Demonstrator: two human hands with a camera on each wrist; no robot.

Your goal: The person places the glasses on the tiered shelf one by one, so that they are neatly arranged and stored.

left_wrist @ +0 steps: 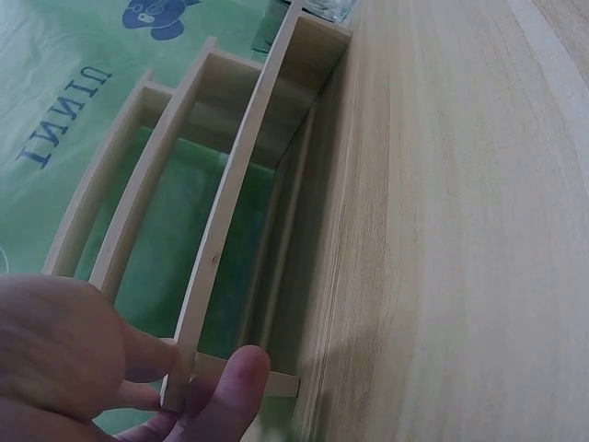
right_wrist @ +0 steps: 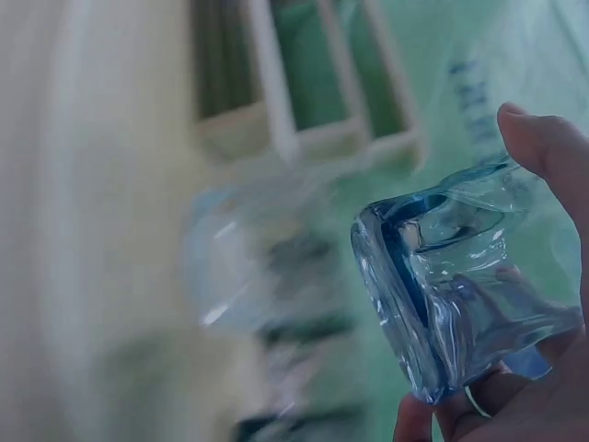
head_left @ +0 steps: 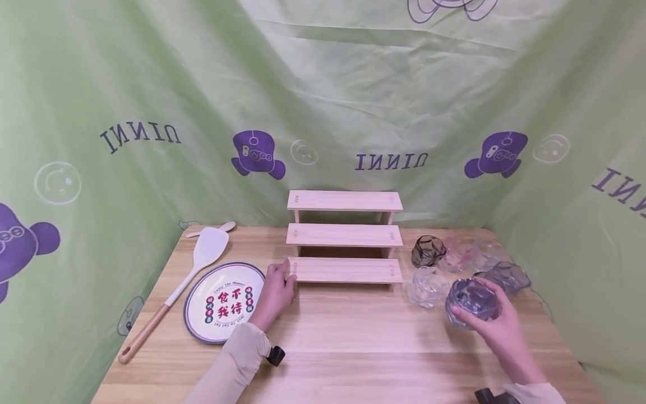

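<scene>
A three-step wooden display rack [head_left: 345,270] stands at the middle back of the table. My left hand [head_left: 276,294] pinches the left end of its lowest step; in the left wrist view the thumb [left_wrist: 241,382] and fingers lie around the board's corner. My right hand [head_left: 497,320] grips a bluish, wavy-sided glass cup [head_left: 471,303] above the table at the right. The right wrist view shows this cup [right_wrist: 442,285] tilted between thumb and fingers. Just beyond it are a clear glass cup [head_left: 426,287] and a dark grey glass cup [head_left: 428,251].
More glass cups, one pinkish [head_left: 456,255] and one smoky grey [head_left: 508,279], cluster at the right back. At left lie a printed plate [head_left: 197,306], a white spatula [head_left: 209,247] with wooden handle, and a small spoon-like utensil [head_left: 228,226]. Green printed cloth [head_left: 323,112] surrounds the table.
</scene>
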